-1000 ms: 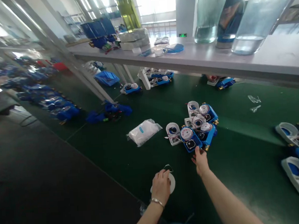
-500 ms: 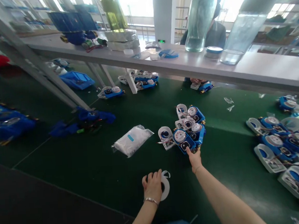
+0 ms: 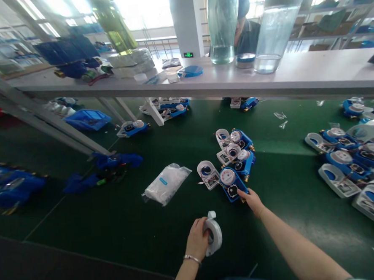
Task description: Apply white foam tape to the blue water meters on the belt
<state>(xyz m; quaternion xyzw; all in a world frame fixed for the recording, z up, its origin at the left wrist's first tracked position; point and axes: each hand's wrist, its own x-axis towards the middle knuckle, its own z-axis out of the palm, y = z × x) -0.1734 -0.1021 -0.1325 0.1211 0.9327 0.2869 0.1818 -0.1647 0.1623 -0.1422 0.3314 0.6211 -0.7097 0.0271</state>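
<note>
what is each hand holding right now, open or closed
Left hand: closed, holding a roll of white tape.
Right hand: closed on the near end of a blue meter.

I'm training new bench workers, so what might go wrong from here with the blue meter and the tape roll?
The right hand grips the near end of the blue meter; pulling it might strain the thin wires at its open white cover. Moving it could also knock the meter just behind it, which sits close. The left hand holds the tape roll, whose projecting end might stick somewhere unwanted.
</note>
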